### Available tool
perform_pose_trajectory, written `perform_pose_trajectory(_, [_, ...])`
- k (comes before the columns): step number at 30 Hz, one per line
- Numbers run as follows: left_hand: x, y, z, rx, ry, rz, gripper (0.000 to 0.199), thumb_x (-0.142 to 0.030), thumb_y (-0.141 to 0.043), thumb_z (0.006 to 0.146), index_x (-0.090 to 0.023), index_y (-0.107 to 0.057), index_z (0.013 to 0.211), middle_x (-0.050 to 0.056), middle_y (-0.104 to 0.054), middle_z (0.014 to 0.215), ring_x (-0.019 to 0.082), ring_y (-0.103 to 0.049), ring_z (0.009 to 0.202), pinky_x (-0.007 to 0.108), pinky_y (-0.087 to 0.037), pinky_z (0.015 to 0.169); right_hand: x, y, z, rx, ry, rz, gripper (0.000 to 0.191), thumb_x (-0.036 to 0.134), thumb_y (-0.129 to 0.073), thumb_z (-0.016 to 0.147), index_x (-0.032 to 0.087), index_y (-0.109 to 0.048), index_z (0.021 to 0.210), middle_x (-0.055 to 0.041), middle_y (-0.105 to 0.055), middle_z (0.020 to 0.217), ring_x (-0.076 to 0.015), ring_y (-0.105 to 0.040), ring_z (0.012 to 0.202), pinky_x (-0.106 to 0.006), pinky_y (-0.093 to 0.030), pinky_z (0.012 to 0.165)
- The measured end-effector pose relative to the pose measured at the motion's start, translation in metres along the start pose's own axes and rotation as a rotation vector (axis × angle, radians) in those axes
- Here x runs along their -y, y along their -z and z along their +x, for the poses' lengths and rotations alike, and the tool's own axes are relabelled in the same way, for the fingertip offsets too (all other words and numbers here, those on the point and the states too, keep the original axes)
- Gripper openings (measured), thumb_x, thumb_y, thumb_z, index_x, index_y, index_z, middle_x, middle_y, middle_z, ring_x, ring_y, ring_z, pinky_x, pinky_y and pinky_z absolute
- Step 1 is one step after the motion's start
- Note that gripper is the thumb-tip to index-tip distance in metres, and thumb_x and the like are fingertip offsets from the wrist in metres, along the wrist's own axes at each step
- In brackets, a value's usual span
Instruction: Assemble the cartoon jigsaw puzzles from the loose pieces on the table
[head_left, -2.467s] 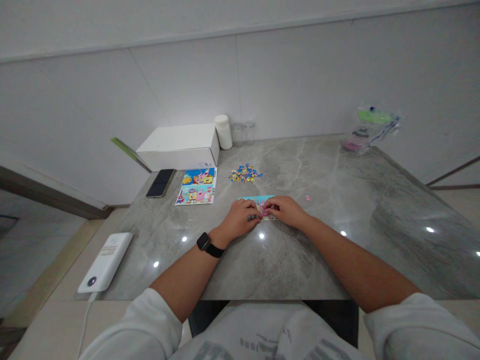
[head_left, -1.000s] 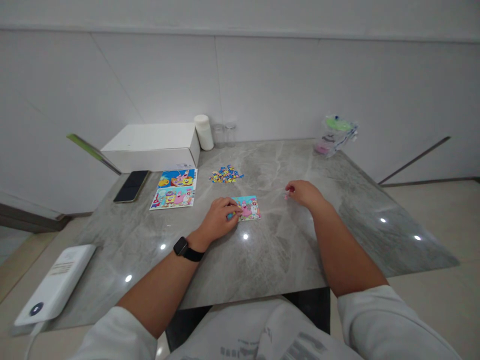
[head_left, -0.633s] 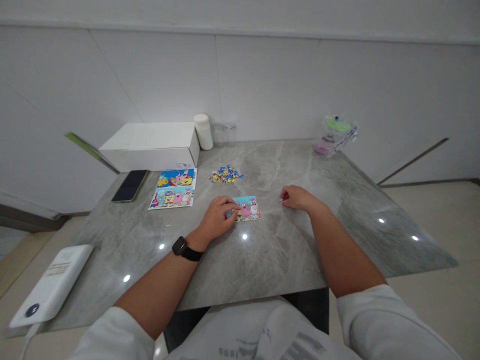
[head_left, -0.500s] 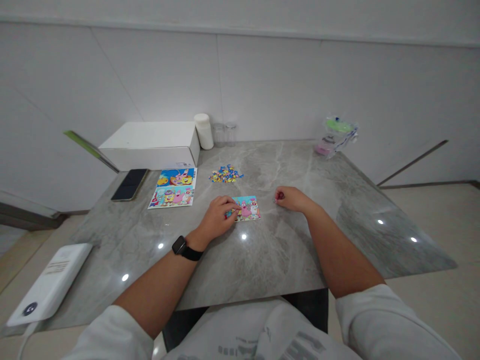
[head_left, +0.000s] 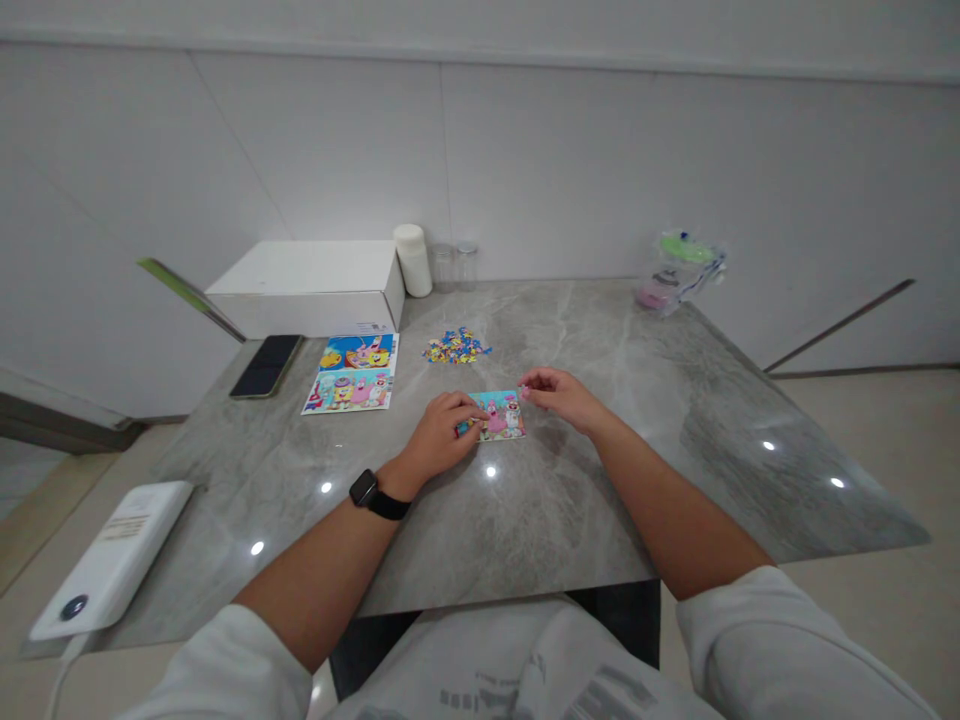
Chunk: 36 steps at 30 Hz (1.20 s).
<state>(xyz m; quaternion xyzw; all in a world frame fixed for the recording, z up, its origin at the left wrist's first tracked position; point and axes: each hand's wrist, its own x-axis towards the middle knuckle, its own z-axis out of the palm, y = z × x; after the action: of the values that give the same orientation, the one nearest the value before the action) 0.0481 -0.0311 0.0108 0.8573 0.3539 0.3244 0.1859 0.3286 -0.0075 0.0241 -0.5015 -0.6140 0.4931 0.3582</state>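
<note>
A small colourful cartoon jigsaw puzzle (head_left: 504,418) lies flat on the grey marbled table. My left hand (head_left: 448,428), with a black watch at the wrist, rests on its left part, fingers laid over the surface and covering that side. At the puzzle's upper right corner is my right hand (head_left: 556,392), thumb and fingertips pinched on a tiny pinkish puzzle piece (head_left: 524,392). Beyond the hands sits a heap of loose puzzle pieces (head_left: 456,346). A printed picture sheet (head_left: 351,374) with two cartoon scenes lies to the left.
A phone (head_left: 266,366) and a white power bank (head_left: 112,560) with a cable lie along the left side. Behind stand a white box (head_left: 304,285), a white bottle (head_left: 413,262) and two clear jars (head_left: 455,268). A clear plastic bag (head_left: 681,272) rests at the back right.
My right hand has moved left, from beside the puzzle to its upper right corner, with the small piece in its fingertips. The left hand stays on the puzzle.
</note>
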Motion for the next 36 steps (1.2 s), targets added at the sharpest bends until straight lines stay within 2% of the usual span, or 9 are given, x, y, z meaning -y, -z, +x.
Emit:
perform_pose_trajectory(7, [-0.004,-0.002,-0.001,0.088,-0.027,0.038,0.022,-0.032,-0.064,0.099,-0.028,-0.08,0.114,0.008,-0.069,0.119,0.025,-0.063,0.113,0.045,-0.05,0.104,-0.015,-0.007,0.005,0.034,0.051,-0.067,0.028,0.042,-0.073,0.077,0.019,-0.07,0.093,0.001,-0.068,0.08,-0.0139,-0.06,0.071,-0.027,-0.046,0.069])
perform_pose_trajectory(14, [-0.009,-0.002,-0.006,0.165,-0.096,0.056,0.028,-0.032,-0.071,0.095,-0.028,-0.077,0.121,0.01,-0.065,0.134,0.029,-0.059,0.127,0.05,-0.045,0.114,-0.014,-0.019,0.001,0.031,0.137,-0.341,0.017,0.033,-0.068,0.086,0.019,-0.076,0.093,0.0009,-0.07,0.077,-0.0135,-0.058,0.069,-0.025,-0.043,0.066])
perform_pose_trajectory(21, [-0.011,0.0,-0.006,0.226,-0.091,0.063,0.032,-0.036,-0.072,0.094,-0.031,-0.077,0.125,0.009,-0.065,0.135,0.029,-0.058,0.128,0.051,-0.045,0.115,-0.01,-0.03,-0.003,0.054,0.168,-0.458,0.009,0.021,-0.068,0.087,0.02,-0.074,0.094,0.0022,-0.068,0.076,-0.0126,-0.057,0.067,-0.024,-0.041,0.065])
perform_pose_trajectory(26, [-0.011,-0.001,-0.005,0.252,-0.095,0.067,0.03,-0.036,-0.071,0.095,-0.031,-0.077,0.124,0.008,-0.068,0.131,0.028,-0.058,0.125,0.049,-0.044,0.113,-0.011,-0.034,-0.003,0.028,0.215,-0.55,0.013,0.013,-0.067,0.086,0.02,-0.074,0.094,0.002,-0.068,0.077,-0.0126,-0.057,0.068,-0.024,-0.039,0.068])
perform_pose_trajectory(36, [-0.01,-0.001,-0.005,0.25,-0.094,0.061,0.03,-0.032,-0.069,0.095,-0.03,-0.077,0.124,0.008,-0.067,0.129,0.026,-0.059,0.123,0.047,-0.044,0.112,-0.016,-0.036,0.002,0.003,0.322,-0.705,0.011,0.014,-0.069,0.09,0.02,-0.074,0.098,-0.0029,-0.069,0.091,-0.0149,-0.059,0.079,-0.027,-0.044,0.077])
